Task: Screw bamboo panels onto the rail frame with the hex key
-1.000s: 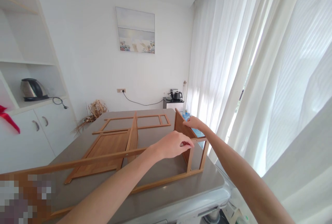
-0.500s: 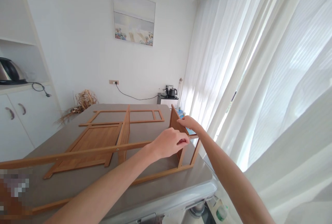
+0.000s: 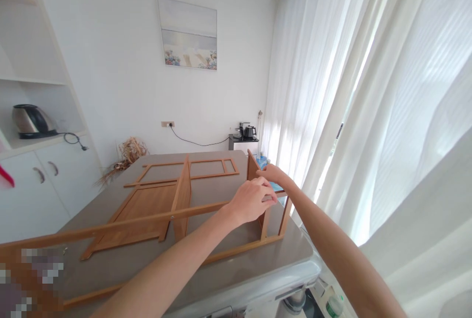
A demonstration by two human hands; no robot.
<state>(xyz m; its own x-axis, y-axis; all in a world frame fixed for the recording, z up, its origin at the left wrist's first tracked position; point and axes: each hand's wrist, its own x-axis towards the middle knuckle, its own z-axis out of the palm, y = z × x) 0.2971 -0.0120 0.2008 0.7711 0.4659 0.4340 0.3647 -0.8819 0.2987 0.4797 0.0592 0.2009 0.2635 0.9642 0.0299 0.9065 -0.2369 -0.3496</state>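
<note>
A wooden shelf frame lies on its side on the table, with an upright middle board between its rails. Near its right end stands a wooden end panel. My right hand is closed on the upper edge of that panel. Just nearer to me, my left hand is at the end of the upper rail, its fingers curled together; what they pinch, if anything, is hidden. Behind the frame, a flat wooden panel and an open wooden frame lie on the table.
The grey table has a pale rounded edge near me. White curtains hang close on the right. Against the far wall are a coffee maker and dried plants. A kettle sits on the left cabinet.
The view has shifted, so everything appears further right and slightly lower. My left hand's fingers have changed pose beside the panel. My right hand keeps its grip on the panel.
</note>
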